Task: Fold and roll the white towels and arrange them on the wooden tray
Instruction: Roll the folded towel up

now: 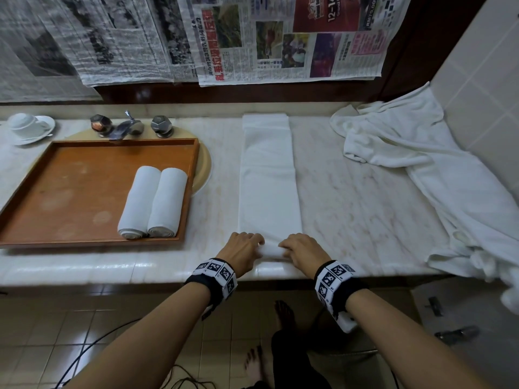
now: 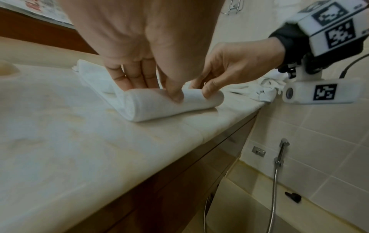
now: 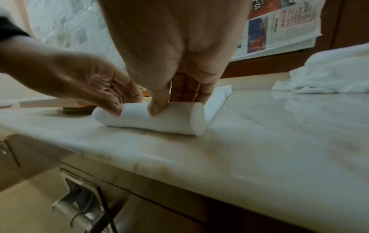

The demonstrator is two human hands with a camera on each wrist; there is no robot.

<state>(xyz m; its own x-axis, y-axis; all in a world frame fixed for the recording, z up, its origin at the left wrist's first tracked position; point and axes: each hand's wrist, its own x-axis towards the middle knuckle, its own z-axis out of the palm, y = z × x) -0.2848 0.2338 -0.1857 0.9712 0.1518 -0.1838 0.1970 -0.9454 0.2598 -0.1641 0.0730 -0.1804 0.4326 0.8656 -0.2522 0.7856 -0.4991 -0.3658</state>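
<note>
The folded towel [image 1: 269, 178] lies as a long strip on the surface [image 1: 365, 197], its long axis running from the near edge straight away from you toward the back edge. Its near end is already curled into a short roll [image 2: 169, 104] lying crosswise under your hands. Your left hand [image 1: 243, 249] and right hand [image 1: 302, 249] sit side by side, each with thumb and fingers curled round the roll, neither nearer. So the roll should travel away from you along the strip. Only the wrist views show the roll's spiral end; only the head view shows the wooden tray [image 1: 70, 192], toward the left edge, holding two rolled towels [image 1: 154, 203].
</note>
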